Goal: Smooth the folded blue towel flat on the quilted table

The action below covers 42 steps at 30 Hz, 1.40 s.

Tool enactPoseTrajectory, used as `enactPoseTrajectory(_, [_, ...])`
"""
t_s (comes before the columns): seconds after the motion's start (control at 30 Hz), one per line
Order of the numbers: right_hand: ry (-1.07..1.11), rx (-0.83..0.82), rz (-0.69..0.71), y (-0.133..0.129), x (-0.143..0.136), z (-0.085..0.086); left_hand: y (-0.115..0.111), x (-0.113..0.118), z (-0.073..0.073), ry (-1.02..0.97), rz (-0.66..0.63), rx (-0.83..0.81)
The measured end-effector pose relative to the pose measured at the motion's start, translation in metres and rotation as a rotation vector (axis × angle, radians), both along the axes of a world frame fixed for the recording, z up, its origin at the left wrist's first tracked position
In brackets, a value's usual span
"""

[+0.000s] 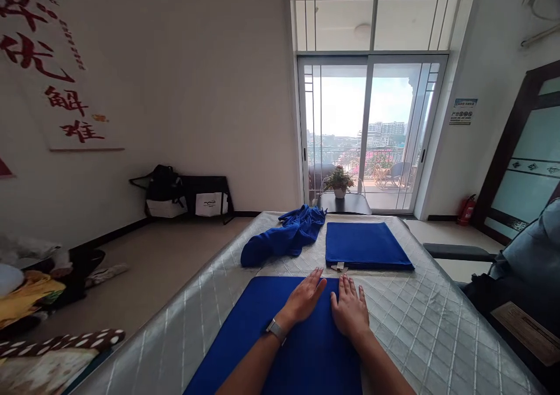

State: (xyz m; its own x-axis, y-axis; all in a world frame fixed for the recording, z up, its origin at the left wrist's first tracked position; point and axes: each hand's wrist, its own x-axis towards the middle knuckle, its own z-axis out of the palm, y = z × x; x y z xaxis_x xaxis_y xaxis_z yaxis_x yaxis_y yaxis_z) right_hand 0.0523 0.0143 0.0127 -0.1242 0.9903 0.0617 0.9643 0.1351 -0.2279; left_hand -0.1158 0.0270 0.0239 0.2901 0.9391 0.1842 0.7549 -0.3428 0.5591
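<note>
"How far along does the blue fabric look?"

"The folded piece [365, 243] lies flat and square, so I'd call that one done. The crumpled cloth [289, 237] beside it is bunched up, not yet smoothed."

"And the near cloth [306, 354]?"

"Laid out almost flat on the quilted silver cover [406, 319], so mostly smoothed, I'd judge. The left hand [305, 297] rests near its far edge, the right hand [351, 314] by its right edge. Both hands' fingers are open and extended, gripping nothing."
</note>
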Motion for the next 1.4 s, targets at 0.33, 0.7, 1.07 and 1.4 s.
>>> enactPoseTrajectory(0.33, [-0.034,-0.005,-0.008,-0.004,0.000,0.006,-0.013,-0.136,-0.002,0.206,0.302,0.004])
enactPoseTrajectory(0.7, [-0.106,-0.001,-0.028,0.001,-0.002,-0.001,-0.010,-0.149,-0.014,0.249,0.342,0.094])
enactPoseTrajectory(1.07, [-0.130,-0.028,-0.047,-0.003,-0.006,0.006,-0.007,-0.151,-0.028,0.242,0.369,0.185])
enactPoseTrajectory(1.4, [-0.181,0.055,-0.028,-0.032,-0.006,0.015,-0.003,-0.151,-0.031,0.287,0.358,0.221])
